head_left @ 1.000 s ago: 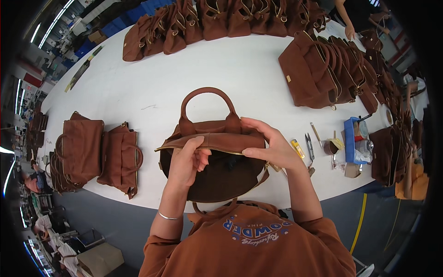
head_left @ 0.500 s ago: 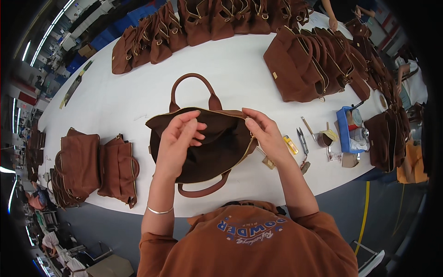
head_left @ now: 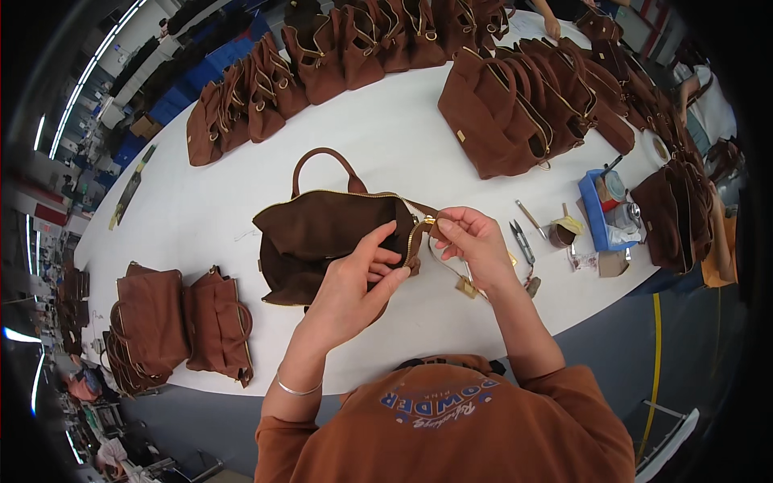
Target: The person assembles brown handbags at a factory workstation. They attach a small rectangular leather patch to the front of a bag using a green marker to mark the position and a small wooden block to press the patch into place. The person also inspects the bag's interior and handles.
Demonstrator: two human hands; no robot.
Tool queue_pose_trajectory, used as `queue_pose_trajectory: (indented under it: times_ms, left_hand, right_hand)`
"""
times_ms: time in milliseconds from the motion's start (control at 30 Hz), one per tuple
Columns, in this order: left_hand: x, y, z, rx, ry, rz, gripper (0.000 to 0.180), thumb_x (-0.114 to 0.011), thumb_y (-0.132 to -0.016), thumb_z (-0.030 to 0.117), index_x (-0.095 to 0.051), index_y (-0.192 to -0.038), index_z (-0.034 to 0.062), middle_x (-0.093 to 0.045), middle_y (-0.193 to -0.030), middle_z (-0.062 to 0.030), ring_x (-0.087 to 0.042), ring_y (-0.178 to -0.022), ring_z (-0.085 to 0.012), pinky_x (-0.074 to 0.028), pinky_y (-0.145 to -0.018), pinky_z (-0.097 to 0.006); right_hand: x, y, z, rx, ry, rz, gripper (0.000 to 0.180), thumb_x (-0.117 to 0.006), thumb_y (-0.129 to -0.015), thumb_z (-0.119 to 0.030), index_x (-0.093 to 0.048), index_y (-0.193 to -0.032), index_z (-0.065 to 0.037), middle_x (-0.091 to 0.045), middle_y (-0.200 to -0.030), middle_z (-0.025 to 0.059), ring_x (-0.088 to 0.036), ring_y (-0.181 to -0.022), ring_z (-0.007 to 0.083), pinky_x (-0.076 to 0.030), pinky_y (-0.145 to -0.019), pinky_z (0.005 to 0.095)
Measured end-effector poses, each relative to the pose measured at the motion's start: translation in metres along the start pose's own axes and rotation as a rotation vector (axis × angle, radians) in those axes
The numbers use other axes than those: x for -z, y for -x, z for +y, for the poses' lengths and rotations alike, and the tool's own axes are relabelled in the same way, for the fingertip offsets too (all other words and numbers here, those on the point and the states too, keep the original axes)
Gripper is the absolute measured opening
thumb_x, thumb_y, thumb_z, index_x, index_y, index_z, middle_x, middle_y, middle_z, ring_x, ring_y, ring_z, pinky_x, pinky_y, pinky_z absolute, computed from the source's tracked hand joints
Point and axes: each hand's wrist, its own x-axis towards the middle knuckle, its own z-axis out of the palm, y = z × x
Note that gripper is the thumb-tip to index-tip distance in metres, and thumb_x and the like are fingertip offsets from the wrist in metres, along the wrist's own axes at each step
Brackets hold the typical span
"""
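fingers of the left hand (head_left: 358,278) curl over the brown bag (head_left: 322,241) rim; right hand (head_left: 471,241) pinches its zipper end (head_left: 429,223).

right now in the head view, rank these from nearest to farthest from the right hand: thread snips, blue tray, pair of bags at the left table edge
1. Thread snips: just to the right of the right hand, on the table.
2. Blue tray: farther right, past the snips, near the table's right end.
3. Pair of bags: far across on the left, beyond the left hand.
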Motion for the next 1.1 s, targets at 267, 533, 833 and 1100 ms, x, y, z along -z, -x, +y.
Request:
queue_pose_trajectory:
  times_ms: [267,533,833,1100]
  left_hand:
    - [0.011,-0.012,-0.001,0.102,0.108,-0.173,0.066,-0.063,-0.096,0.013,-0.027,-0.151,0.0038,-0.06,-0.121,-0.0159,-0.064,-0.1,-0.0163,-0.053,-0.087,-0.028]
    - [0.005,-0.026,-0.033,0.231,0.715,-0.101,0.05,-0.052,-0.103,0.021,-0.036,-0.147,0.002,-0.058,-0.127,-0.0109,-0.06,-0.113,-0.0175,-0.052,-0.096,-0.033]
    - [0.004,-0.029,-0.03,0.217,0.563,-0.131,0.045,-0.053,-0.103,0.022,-0.043,-0.142,0.0022,-0.064,-0.118,-0.0097,-0.063,-0.106,-0.0153,-0.052,-0.09,-0.029]
    - [0.011,-0.045,-0.028,0.319,0.642,-0.216,0.047,-0.057,-0.1,0.025,-0.045,-0.14,0.0025,-0.063,-0.12,-0.0079,-0.06,-0.108,-0.0132,-0.048,-0.094,-0.029]
  right_hand:
    - [-0.013,0.008,-0.011,0.144,0.093,-0.046,0.022,-0.067,-0.091,-0.011,-0.065,-0.11,0.001,-0.067,-0.09,0.0023,-0.06,-0.076,0.0067,-0.05,-0.062,0.0212]
    - [-0.064,0.044,-0.003,0.602,0.712,-0.248,0.03,-0.069,-0.084,-0.006,-0.062,-0.113,-0.001,-0.053,-0.116,0.01,-0.055,-0.104,0.0262,-0.051,-0.082,0.0361]
    - [-0.06,0.04,0.003,0.596,0.726,-0.303,0.02,-0.068,-0.085,-0.006,-0.065,-0.105,-0.002,-0.054,-0.118,0.0098,-0.052,-0.111,0.0294,-0.048,-0.09,0.0388]
    - [-0.032,0.024,0.033,0.496,0.255,0.217,0.031,-0.061,-0.094,-0.01,-0.057,-0.124,-0.004,-0.052,-0.127,0.0127,-0.053,-0.117,0.02,-0.053,-0.088,0.0325]
